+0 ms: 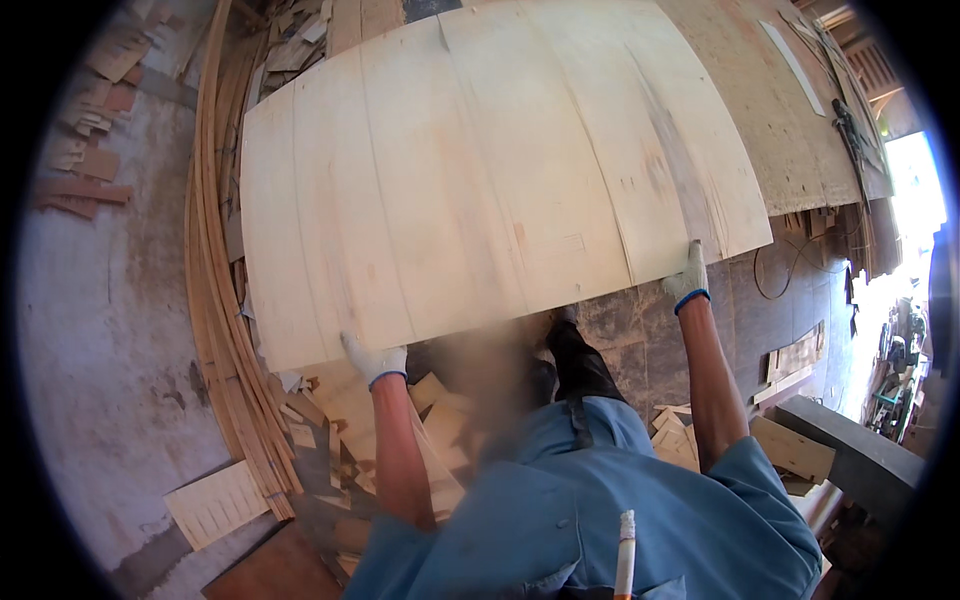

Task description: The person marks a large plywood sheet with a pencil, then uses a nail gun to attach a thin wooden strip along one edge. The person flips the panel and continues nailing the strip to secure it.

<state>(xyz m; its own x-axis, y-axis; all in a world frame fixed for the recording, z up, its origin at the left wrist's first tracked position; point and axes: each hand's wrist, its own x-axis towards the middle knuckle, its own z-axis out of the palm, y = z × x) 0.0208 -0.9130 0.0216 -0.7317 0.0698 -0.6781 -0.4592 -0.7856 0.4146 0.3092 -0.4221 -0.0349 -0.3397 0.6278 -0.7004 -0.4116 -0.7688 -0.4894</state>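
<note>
A large pale plywood sheet (480, 180) with streaky grain and several long seams spreads in front of me, its near edge tilting up toward the right. My left hand (375, 358), in a white glove with a blue cuff, is closed on that near edge toward its left end, thumb on top. Near the right corner my right hand (690, 278), gloved the same way, grips the same edge with its thumb over the top face. The fingers of both hands are mostly hidden under the sheet.
Long thin wood strips (207, 250) run along the left, beside a stained wall (110, 330). Wood offcuts (440, 400) litter the floor around my feet. A brown board surface (775, 120) lies beyond the sheet at right. A grey beam (850, 450) stands at lower right.
</note>
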